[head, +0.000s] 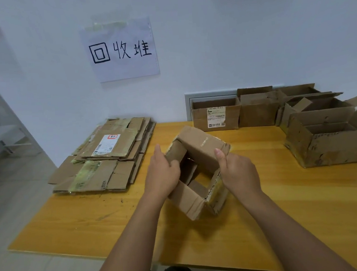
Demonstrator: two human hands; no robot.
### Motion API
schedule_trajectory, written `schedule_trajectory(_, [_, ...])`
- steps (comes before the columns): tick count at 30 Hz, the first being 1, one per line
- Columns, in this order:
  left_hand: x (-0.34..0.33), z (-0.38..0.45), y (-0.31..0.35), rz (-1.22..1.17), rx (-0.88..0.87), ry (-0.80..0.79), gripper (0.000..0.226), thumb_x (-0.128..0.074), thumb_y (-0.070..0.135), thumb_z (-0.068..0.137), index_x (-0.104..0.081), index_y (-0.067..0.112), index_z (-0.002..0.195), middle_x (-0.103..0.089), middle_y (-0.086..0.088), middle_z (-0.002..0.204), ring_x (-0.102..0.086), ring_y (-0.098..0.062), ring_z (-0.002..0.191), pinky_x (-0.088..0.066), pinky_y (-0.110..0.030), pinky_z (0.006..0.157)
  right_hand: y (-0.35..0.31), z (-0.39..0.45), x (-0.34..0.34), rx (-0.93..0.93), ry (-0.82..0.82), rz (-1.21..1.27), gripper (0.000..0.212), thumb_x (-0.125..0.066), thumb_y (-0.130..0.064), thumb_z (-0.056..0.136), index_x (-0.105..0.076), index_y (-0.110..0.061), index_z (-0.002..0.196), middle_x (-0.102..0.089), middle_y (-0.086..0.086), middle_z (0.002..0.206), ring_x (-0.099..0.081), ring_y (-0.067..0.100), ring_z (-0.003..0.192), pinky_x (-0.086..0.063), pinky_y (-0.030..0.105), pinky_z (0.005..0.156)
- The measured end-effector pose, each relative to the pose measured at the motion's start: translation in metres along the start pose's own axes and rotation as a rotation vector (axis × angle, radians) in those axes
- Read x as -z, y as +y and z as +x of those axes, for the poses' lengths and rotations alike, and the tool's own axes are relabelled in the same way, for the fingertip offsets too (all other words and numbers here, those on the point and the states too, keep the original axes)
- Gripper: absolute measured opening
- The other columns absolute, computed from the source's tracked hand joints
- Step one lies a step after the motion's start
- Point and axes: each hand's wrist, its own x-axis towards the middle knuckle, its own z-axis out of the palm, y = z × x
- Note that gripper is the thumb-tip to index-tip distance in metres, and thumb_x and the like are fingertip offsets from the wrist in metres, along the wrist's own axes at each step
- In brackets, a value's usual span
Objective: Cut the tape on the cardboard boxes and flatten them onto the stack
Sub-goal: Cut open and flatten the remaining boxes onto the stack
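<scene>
Mid-table, both hands hold an open-ended cardboard box (197, 172): the left hand (162, 173) curls over its left wall, the right hand (237, 172) grips its right wall. The flattened cardboard stack (108, 153) overhangs the table's (94, 223) far-left corner; unflattened boxes (278, 114) line its far-right edge.

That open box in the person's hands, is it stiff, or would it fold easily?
Probably folds easily: the cardboard box is open at both ends, the table visible through it, and already skewed. Likely light, since the left hand and right hand hold it by its edges.
</scene>
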Motion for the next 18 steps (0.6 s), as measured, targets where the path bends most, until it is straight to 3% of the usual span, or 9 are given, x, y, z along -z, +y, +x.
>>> schedule_trajectory(3, [-0.002,0.005,0.002,0.177,0.034,-0.001,0.092,-0.064,0.048,0.087,-0.007,0.024,0.155,-0.033,-0.011,0.149,-0.048,-0.028,0.124,-0.042,-0.034,0.078,-0.003,-0.005,0.002,0.061,-0.003,-0.001,0.057,-0.024,-0.054,0.097,-0.036,-0.019,0.054,-0.038,-0.007,0.054,-0.039,0.015,0.049,-0.018,0.031,0.046])
schedule_trajectory(5, [-0.002,0.008,0.000,0.281,0.063,0.016,0.101,-0.073,0.052,0.080,-0.010,0.023,0.153,-0.034,-0.012,0.146,-0.049,-0.030,0.124,-0.041,-0.036,0.077,-0.006,-0.009,0.002,0.108,-0.014,-0.013,0.058,-0.020,-0.057,0.094,-0.041,-0.016,0.059,-0.037,-0.008,0.058,-0.043,0.021,0.054,-0.025,0.032,0.050])
schedule_trajectory(9, [0.000,0.007,-0.014,0.333,0.080,0.077,0.082,-0.078,0.041,0.079,-0.025,0.019,0.137,-0.047,-0.012,0.132,-0.058,-0.030,0.110,-0.050,-0.038,0.074,-0.015,-0.019,0.000,0.217,0.021,-0.014,0.055,-0.024,-0.054,0.095,-0.047,-0.015,0.065,-0.040,-0.005,0.061,-0.042,0.022,0.054,-0.028,0.031,0.051])
schedule_trajectory(12, [0.001,0.001,-0.023,0.261,0.062,0.084,0.075,-0.074,0.036,0.083,-0.025,0.021,0.137,-0.046,-0.011,0.132,-0.058,-0.029,0.105,-0.044,-0.035,0.069,-0.019,-0.020,-0.005,0.239,0.017,-0.004,0.056,-0.023,-0.056,0.095,-0.048,-0.015,0.066,-0.044,-0.002,0.063,-0.045,0.022,0.055,-0.032,0.032,0.049])
schedule_trajectory(15, [0.004,-0.006,-0.027,0.091,0.012,0.085,0.072,-0.067,0.039,0.085,-0.026,0.024,0.143,-0.042,-0.003,0.133,-0.048,-0.015,0.099,-0.036,-0.025,0.069,-0.014,-0.012,-0.006,0.175,0.038,0.073,0.051,-0.031,-0.055,0.095,-0.046,-0.018,0.063,-0.042,-0.008,0.058,-0.043,0.016,0.052,-0.024,0.028,0.046])
schedule_trajectory(18, [0.011,-0.013,-0.026,-0.098,-0.028,0.087,0.049,-0.050,0.036,0.094,-0.039,0.027,0.141,-0.050,0.007,0.124,-0.045,-0.001,0.091,-0.034,-0.021,0.068,-0.003,0.001,-0.007,0.069,0.028,0.127,0.050,-0.039,-0.055,0.097,-0.053,-0.018,0.067,-0.049,-0.008,0.061,-0.047,0.011,0.056,-0.026,0.026,0.047])
